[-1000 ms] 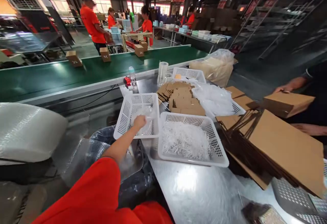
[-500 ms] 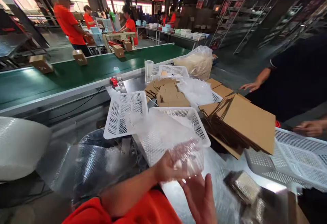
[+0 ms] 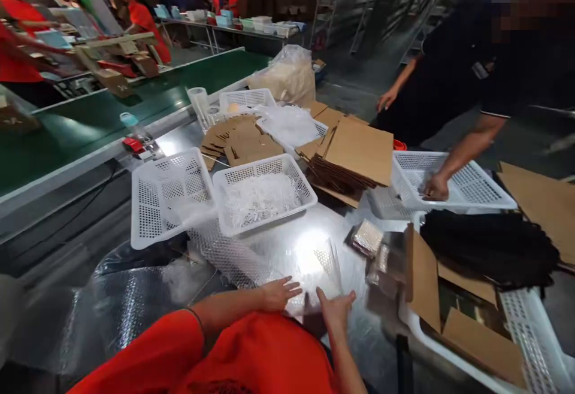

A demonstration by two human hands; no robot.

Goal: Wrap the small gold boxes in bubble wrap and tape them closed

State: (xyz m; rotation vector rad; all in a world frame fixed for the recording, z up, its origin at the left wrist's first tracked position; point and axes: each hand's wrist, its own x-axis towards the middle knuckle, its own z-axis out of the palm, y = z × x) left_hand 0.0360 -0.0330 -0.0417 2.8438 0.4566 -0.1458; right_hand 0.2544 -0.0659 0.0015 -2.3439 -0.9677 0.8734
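Note:
My left hand [image 3: 279, 292] lies flat with its fingers spread on a clear bubble-wrap sheet [image 3: 251, 262], which is spread on the shiny metal table [image 3: 314, 244] right in front of me. My right hand [image 3: 336, 309] rests beside it at the sheet's near right edge, fingers also stretched out. Neither hand grips anything. Just beyond the sheet stand an empty white mesh basket [image 3: 166, 199] and a second white basket [image 3: 263, 193] filled with white plastic pieces.
A stack of flat cardboard [image 3: 357, 151] lies behind the baskets. On the right, a person in black has a hand [image 3: 435, 187] in another white basket [image 3: 471, 184]. Black items [image 3: 489, 244], small packets [image 3: 368, 235] and a green conveyor [image 3: 67, 136] surround the table.
The bubble-wrap sheet that my left hand lifted out of the empty basket now lies on the table. Both hands have come down flat onto it. My view has swung right.

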